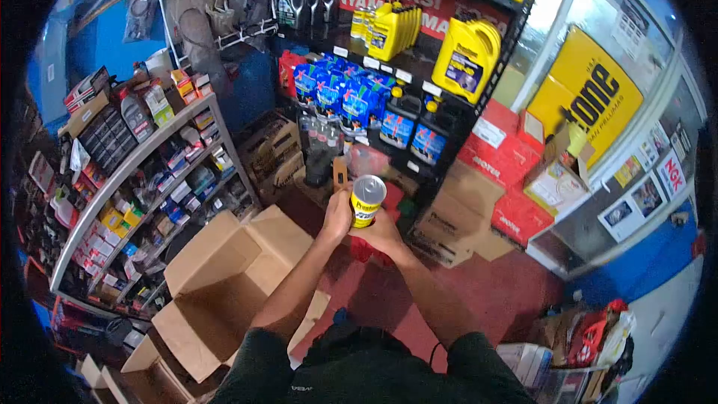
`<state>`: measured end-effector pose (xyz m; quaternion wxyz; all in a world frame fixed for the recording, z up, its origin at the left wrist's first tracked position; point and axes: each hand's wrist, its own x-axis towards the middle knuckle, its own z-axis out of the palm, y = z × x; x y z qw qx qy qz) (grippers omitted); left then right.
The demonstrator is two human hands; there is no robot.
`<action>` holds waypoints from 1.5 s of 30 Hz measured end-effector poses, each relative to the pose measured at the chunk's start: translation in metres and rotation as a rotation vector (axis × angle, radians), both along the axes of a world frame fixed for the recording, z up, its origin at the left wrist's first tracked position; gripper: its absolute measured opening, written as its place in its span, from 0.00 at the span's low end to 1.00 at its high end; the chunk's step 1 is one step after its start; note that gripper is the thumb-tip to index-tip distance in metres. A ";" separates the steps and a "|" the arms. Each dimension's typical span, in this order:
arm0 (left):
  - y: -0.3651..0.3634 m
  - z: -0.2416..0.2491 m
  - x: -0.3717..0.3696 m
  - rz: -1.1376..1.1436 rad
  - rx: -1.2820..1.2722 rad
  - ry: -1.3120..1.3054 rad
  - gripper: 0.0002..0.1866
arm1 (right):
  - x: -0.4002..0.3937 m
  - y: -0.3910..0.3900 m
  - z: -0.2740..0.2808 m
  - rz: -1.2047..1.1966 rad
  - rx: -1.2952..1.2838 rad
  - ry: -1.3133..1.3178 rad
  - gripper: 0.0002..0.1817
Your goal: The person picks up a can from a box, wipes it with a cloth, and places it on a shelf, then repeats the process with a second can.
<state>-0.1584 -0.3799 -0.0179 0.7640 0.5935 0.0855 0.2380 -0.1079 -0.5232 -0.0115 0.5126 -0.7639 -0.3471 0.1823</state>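
Note:
Both of my hands are closed round a yellow can with a silver lid, held upright in front of my chest. My left hand grips its left side and my right hand its lower right side. Behind the can stands the black shelf rack, where blue pouches, black jugs with blue labels and yellow oil bottles are lined up. An open cardboard box lies below and left of my left hand.
A curved shelf full of small packages is on the left. Red boxes and brown cartons are stacked right of the rack. Bags lie at the lower right, and red floor shows between.

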 end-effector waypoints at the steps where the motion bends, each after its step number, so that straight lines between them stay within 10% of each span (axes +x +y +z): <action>1: 0.012 0.006 0.015 0.016 0.006 -0.008 0.26 | 0.022 0.015 -0.005 0.016 0.006 -0.008 0.36; 30: 0.309 0.067 0.342 0.305 0.216 -0.156 0.21 | 0.396 0.324 0.056 0.338 0.047 -0.044 0.26; 42: 0.481 0.080 0.454 0.150 0.427 -0.176 0.21 | 0.504 0.487 0.099 0.197 0.327 -0.234 0.26; 45: 0.515 0.113 0.481 0.137 0.589 -0.205 0.24 | 0.512 0.506 0.126 -0.030 0.038 -0.266 0.26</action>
